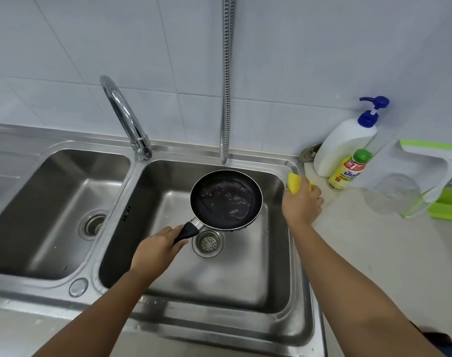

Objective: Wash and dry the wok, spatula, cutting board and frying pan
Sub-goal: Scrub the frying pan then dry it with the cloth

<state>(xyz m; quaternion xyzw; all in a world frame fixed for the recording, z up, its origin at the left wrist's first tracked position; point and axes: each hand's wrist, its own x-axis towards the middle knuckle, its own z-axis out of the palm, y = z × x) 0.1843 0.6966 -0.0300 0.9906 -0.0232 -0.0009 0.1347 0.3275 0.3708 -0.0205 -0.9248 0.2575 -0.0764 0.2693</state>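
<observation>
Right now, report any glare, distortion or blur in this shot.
Head view: wide-angle bend curves the sink rim and tile lines; glare streaks the faucet; the frying pan, left hand and sponge in the right hand stay sharp.

**Frying pan over the right basin**

Small round frying pan (226, 199), black non-stick inside w/ bright metal rim. Sits roughly level, open side up, above the right basin, handle pointing lower-left. Handle = short metal neck, then black grip. Inside wet: thin film of water w/ small bubbles or droplets, poss. greasy residue, hard to tell at this res. Drips hang along the near underside edge. Wok, spatula, cutting board not in shot.
</observation>
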